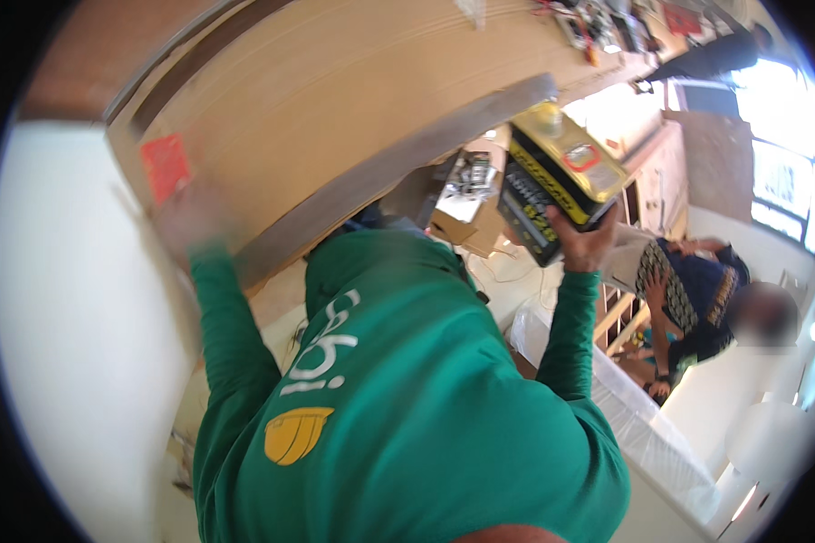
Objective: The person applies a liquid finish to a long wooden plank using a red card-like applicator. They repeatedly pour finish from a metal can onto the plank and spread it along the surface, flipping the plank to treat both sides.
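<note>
My right hand [584, 240] grips a rectangular metal can [525, 204], black and yellow with a gold top and a red-rimmed cap, from its lower side. The can is tilted beside the end of a large brown board [335, 100]. On the left, my left hand [195, 213] is smeared by motion over the board. Right by its fingers lies a flat red piece [165, 166], perhaps a sheet or pad. Whether the left hand holds this piece or only touches it, I cannot tell.
A grey strip [389, 172] runs along the board's near edge. Tools and small items [598, 27] lie at its far end. Below stands an open cardboard box [466, 222]. A person in dark clothes [697, 281] is at the right, near plastic sheeting [643, 407]. A white wall [72, 317] bounds the left.
</note>
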The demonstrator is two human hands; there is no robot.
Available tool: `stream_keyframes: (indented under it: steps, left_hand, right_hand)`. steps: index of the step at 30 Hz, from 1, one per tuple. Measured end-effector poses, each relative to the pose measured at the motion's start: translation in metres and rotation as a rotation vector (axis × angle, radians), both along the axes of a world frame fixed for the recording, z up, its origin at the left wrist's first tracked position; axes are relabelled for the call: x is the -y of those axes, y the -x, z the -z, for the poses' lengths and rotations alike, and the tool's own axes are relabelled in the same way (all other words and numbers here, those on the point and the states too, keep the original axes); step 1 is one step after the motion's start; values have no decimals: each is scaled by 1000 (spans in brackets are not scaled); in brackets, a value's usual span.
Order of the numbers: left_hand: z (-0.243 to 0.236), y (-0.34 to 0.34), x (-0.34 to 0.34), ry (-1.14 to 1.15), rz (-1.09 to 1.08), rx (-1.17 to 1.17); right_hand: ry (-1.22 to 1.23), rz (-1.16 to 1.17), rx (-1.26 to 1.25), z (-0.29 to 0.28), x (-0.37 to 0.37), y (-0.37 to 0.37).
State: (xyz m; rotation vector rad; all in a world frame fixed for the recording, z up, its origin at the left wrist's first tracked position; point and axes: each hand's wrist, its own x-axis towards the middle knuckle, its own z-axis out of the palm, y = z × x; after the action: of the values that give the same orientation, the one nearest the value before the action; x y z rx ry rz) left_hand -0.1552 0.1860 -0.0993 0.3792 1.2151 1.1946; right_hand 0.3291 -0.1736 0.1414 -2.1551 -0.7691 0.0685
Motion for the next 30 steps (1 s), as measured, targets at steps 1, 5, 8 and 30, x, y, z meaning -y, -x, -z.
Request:
stream_keyframes:
  steps: [1, 5, 8, 30]
  left_hand:
    - [-6, -10, -3, 15, -53, -102]
    - [1, -13, 0, -71, -30, -303]
    - [-3, -12, 2, -64, 11, -264]
    - [-39, -14, 14, -156, 170, -248]
  right_hand:
    - [71, -4, 112, 2, 3, -3]
    - [178, 80, 83, 4, 12, -9]
    - [178, 104, 86, 25, 19, -19]
    - [68, 66, -190, 58, 30, -52]
